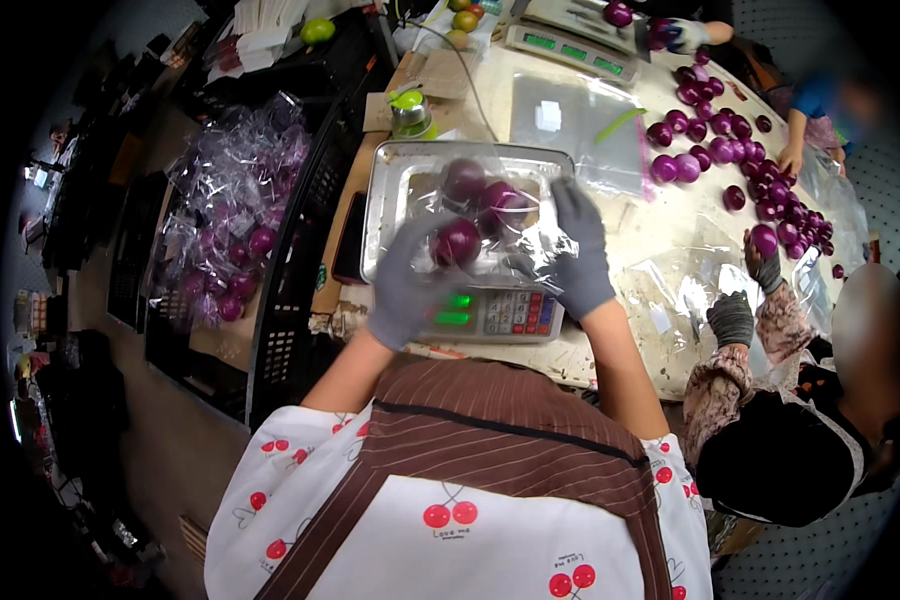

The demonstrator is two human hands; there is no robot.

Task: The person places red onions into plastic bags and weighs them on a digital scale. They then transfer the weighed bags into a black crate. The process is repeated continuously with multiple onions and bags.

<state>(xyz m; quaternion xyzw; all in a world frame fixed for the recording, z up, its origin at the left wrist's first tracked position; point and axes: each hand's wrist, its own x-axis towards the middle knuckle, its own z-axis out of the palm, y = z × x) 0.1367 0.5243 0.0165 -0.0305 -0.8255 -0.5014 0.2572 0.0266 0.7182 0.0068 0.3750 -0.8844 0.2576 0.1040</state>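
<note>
A clear plastic bag with three red onions in it is over the metal tray of a digital scale. My left hand, in a grey glove, is closed on the bag's left side, beside the nearest onion. My right hand, gloved alike, grips the crinkled film at the bag's right side; its fingertips are partly hidden. Whether the bag rests on the tray or hangs just above it, I cannot tell.
Left of the table stands a black crate full of bagged onions. Loose onions spread along the table's right. A flat stack of clear bags lies beyond the tray. A co-worker's gloved hands work close on my right.
</note>
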